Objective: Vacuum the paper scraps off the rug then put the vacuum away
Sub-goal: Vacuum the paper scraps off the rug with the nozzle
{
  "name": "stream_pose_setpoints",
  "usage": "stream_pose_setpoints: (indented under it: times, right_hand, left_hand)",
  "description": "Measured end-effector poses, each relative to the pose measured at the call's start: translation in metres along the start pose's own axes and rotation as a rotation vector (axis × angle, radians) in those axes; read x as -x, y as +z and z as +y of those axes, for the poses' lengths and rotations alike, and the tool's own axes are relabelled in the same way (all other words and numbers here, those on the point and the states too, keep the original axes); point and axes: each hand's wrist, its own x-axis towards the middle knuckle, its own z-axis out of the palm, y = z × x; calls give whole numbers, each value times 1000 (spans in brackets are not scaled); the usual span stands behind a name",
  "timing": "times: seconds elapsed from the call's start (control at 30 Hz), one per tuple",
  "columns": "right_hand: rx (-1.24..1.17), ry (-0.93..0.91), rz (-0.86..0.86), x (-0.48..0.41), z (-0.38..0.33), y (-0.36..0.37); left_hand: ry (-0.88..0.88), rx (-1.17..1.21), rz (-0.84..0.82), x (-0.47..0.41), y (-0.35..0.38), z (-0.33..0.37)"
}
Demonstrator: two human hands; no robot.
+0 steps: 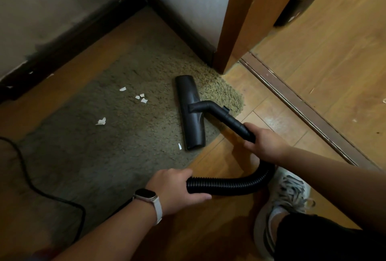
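So from the head cam: right hand point(265, 145) clamps the wand point(234, 121), left hand point(177, 187) grips the ribbed hose point(229, 184). Floor nozzle point(191, 112) sits on the rug point(94, 156); paper scraps point(142, 98) lie left, so probably best sweeping slowly leftward, nozzle flat.

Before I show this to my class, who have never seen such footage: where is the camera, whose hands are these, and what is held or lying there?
One wide-angle camera sits on a person's head, looking forward and down, so both arms are the wearer's own. The right hand grips the black rigid tube leading to the vacuum's floor nozzle, which rests on the right end of the rug. The left hand, a smartwatch on its wrist, grips the ribbed hose. Several torn white paper scraps lie on the rug left of the nozzle, not yet picked up. A black power cord crosses the rug at lower left. The vacuum's body is out of view.
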Motion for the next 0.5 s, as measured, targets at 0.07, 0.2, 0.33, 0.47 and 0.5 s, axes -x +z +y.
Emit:
stream_pose_setpoints:
  times: [0.07, 0.2, 0.33, 0.47, 0.5]
  right_hand:
    - [0, -18, 27, 0, -3, -2]
    - [-60, 7, 107, 14, 2, -3]
    - [-127, 114, 129, 37, 14, -1]
    - [-155, 132, 116, 50, 21, 4]
    - [-155, 127, 108, 48, 19, 5]
  left_hand:
    - [1, 10, -2, 1, 1, -1]
    - [5, -1, 7, 2, 8, 0]
    - [8, -37, -17, 2, 14, 7]
    - [34, -21, -73, 3, 20, 15]
    - [34, -19, -86, 4, 20, 14]
